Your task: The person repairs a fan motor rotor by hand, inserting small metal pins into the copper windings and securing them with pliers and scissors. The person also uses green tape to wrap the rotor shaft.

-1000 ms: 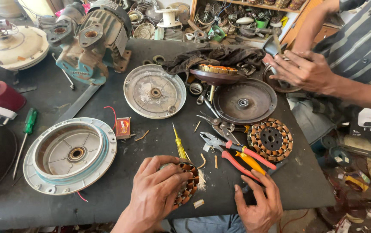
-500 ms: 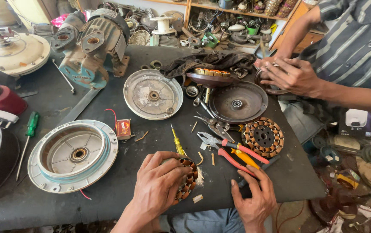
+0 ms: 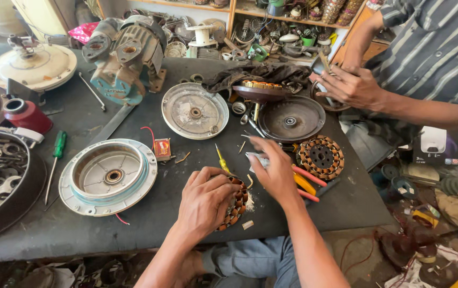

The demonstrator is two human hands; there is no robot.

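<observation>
My left hand point(image 3: 205, 200) grips a round copper-wound stator point(image 3: 235, 207) near the front edge of the dark workbench point(image 3: 133, 224). White crumbs lie beside the stator. My right hand point(image 3: 274, 168) reaches forward over the tools, fingers curled on a grey-handled cutter point(image 3: 251, 156). Pliers with red and yellow handles point(image 3: 306, 185) lie partly under that hand. A yellow screwdriver point(image 3: 221, 158) lies between my two hands. A second wound stator point(image 3: 321, 156) rests just right of my right hand.
A white and teal fan housing point(image 3: 109, 176) lies at the left, with a small orange capacitor point(image 3: 161, 149) beside it. Two round metal covers point(image 3: 195, 111) point(image 3: 291, 118) lie behind. A teal motor point(image 3: 122, 58) stands at the back. Another person's hands point(image 3: 349, 85) work at the far right.
My right hand left the table's front edge and moved forward onto the tools beside the pliers. My left hand stays on the stator. The camera view shifted slightly.
</observation>
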